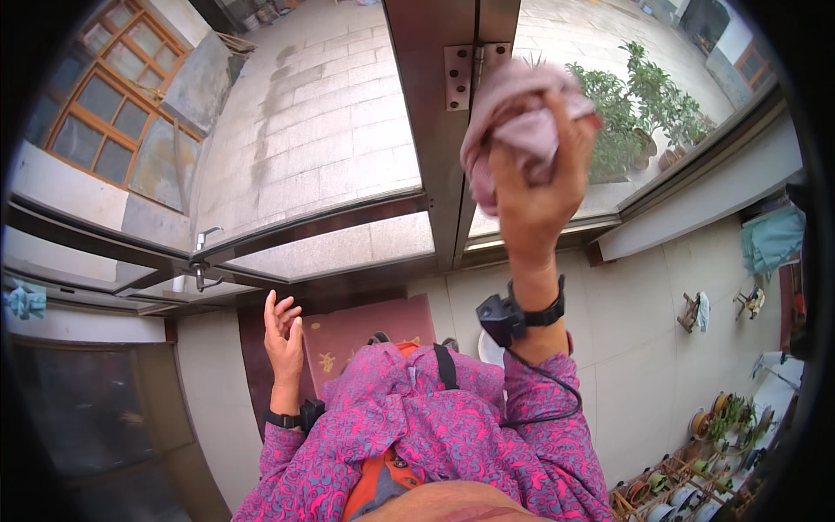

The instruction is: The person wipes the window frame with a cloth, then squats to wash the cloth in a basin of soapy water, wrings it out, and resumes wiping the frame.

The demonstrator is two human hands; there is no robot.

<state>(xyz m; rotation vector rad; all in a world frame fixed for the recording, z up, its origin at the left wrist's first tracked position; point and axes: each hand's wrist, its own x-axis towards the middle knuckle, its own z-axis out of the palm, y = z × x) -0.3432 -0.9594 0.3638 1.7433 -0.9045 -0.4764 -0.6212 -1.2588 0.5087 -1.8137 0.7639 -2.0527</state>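
In my right hand (544, 196) is a crumpled pink cloth (522, 130), held up at the glass beside the dark door frame (448, 165). The hand is slightly blurred, with its fingers wrapped round the cloth. A metal hinge (470, 74) sits on the frame just to the left of the cloth. My left hand (283, 335) hangs low on the left, fingers loosely spread and holding nothing. Nearest to it is the door handle (202, 274) on the glazed door panel. Both wrists wear black straps, and the right one carries a small black device (504, 319).
A red mat (374, 326) lies at my feet, with part of a white basin (491, 348) beside it. Potted plants on a rack (696, 470) and small stools (693, 311) stand at the right. Through the glass show a paved yard (330, 96) and green plants (639, 96).
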